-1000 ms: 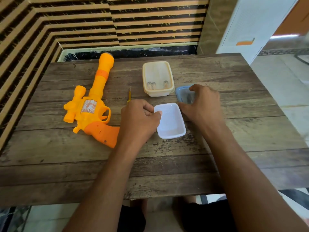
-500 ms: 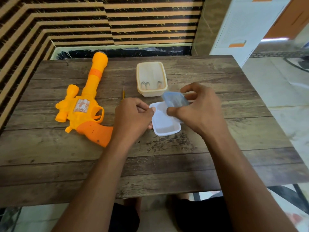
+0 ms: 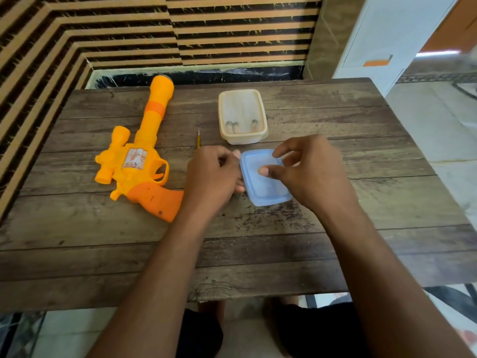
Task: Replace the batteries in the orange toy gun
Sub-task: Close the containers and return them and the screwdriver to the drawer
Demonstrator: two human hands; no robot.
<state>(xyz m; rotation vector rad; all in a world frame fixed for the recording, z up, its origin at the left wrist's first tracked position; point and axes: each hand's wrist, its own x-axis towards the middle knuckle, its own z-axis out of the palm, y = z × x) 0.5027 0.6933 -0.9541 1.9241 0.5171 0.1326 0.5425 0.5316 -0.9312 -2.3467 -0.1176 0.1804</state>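
The orange toy gun (image 3: 136, 161) lies flat on the left of the wooden table (image 3: 258, 254), barrel pointing away and grip toward me. A light-blue lid (image 3: 268, 189) now sits on top of the small white container at the table's middle and hides it. My left hand (image 3: 211, 177) grips that container's left side with curled fingers. My right hand (image 3: 312, 174) holds the lid, thumb pressed on its top and fingers arched over its far edge. Behind them, an open cream container (image 3: 242, 135) holds several batteries (image 3: 232, 125).
A thin yellow screwdriver (image 3: 198, 139) lies between the gun and the cream container, just beyond my left hand. A striped wall runs along the table's far and left sides. A white cabinet (image 3: 382, 34) stands at the back right.
My right hand picked the blue lid up from the table at the right, carried it left and set it on the white container. My left hand kept its hold on the container.
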